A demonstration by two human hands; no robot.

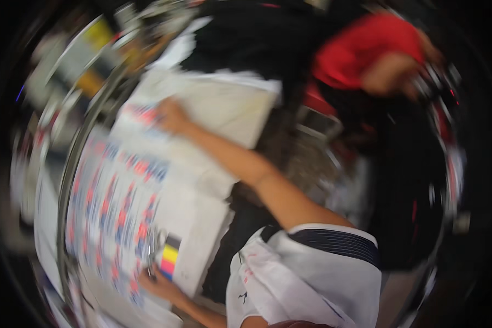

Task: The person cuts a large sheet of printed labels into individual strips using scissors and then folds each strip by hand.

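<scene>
My left hand [158,283] is low on the worktable, its fingers at the end of a shiny metal tool [151,250]. Blur hides the tool's exact kind. Under it spreads a white sheet [123,217] printed with repeating red and blue patterns in rows. A strip with black, yellow, magenta and blue blocks [170,256] lies beside the tool. Farther up, my right hand [173,116] rests at a smaller red and blue print [141,115] on white material. Whether its fingers grip that material is too blurred to tell.
A pale stack of sheets [233,106] lies past my right hand, with dark cloth [246,41] behind it. A metal rail [71,164] runs along the table's far side. At upper right a person in a red shirt [373,53] bends over. Clutter [315,168] covers the floor between us.
</scene>
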